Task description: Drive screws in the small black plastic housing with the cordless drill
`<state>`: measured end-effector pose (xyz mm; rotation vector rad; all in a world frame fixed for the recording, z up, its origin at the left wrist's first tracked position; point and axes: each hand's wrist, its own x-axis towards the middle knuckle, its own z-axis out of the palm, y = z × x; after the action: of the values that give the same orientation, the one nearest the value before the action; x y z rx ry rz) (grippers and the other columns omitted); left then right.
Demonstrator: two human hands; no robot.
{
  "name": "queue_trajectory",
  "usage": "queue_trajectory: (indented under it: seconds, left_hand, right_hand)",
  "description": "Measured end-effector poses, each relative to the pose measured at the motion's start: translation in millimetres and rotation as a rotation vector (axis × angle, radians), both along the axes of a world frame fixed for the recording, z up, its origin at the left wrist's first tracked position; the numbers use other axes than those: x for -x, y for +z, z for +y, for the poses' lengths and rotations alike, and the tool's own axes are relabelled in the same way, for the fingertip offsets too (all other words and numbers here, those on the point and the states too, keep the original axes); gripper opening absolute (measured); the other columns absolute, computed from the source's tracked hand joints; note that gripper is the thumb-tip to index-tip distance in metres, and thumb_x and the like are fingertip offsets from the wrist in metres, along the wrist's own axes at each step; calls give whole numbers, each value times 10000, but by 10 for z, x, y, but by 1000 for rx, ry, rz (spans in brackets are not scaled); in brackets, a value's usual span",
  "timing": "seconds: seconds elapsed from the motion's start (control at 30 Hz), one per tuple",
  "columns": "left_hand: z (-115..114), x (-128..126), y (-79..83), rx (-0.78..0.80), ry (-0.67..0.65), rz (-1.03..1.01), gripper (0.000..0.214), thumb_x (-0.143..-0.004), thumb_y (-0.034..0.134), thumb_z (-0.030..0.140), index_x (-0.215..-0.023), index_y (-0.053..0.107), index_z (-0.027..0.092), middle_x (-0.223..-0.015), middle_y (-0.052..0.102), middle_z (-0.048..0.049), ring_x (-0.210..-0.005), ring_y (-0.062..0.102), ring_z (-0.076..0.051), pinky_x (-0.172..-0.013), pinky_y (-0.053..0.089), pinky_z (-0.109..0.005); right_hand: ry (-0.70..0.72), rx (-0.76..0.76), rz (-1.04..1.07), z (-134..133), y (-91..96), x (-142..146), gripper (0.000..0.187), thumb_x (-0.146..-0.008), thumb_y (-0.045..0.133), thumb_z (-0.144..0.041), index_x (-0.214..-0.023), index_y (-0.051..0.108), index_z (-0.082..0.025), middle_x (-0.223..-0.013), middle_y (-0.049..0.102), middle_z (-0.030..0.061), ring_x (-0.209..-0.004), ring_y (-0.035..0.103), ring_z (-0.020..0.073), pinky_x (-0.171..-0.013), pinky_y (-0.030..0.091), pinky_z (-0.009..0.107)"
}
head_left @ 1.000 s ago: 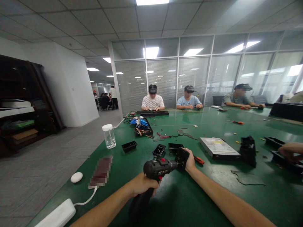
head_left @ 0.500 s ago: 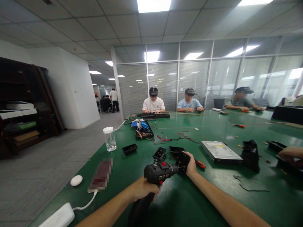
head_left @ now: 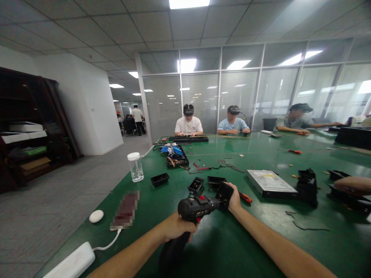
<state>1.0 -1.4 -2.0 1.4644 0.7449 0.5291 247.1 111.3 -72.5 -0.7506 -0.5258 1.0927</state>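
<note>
My left hand [head_left: 180,228] is wrapped round the grip of a black cordless drill [head_left: 194,209] with red details. The drill points right, and its tip meets a black plastic housing [head_left: 225,193]. My right hand [head_left: 234,199] holds that housing tilted up at its right side. Whether the bit sits in a screw is too small to tell. Just beyond lie similar black housings, one [head_left: 196,185] with small metal bits inside and another [head_left: 216,181] partly behind the held one. A third black housing [head_left: 159,179] lies further left.
On the green table [head_left: 139,208] are a clear jar [head_left: 135,168], a phone [head_left: 126,210] on a white cable, a white power strip [head_left: 72,262], an orange-handled tool [head_left: 245,197] and a disc drive [head_left: 271,183]. Another person's hand [head_left: 355,186] works at the right edge. Co-workers sit opposite.
The view has shifted slightly. The drill stays against the housing, both still held. At the far right, a seated co-worker has stretched an arm out to the right.
</note>
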Motion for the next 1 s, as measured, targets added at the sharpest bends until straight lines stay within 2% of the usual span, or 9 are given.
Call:
queue_trajectory:
  seconds: [0.5, 1.0]
  left_hand:
    - [20, 11, -40, -6, 22, 28, 134, -582, 498, 155, -684, 577, 118, -504, 500, 20, -448, 453, -105, -468, 355, -237]
    - [1, -3, 34, 49, 29, 19, 179, -554, 480, 121, -707, 573, 119, -486, 488, 30, -426, 448, -96, -451, 348, -223]
  right_hand:
    - [11, 14, 12, -40, 46, 15, 190, -636, 522, -381, -683, 624, -227, -578, 619, -24, -595, 590, 196, -552, 449, 319]
    - [15, 15, 10, -21, 17, 11, 190, -637, 526, -383, -681, 623, -225, -616, 633, -23, -609, 592, 194, -556, 451, 315]
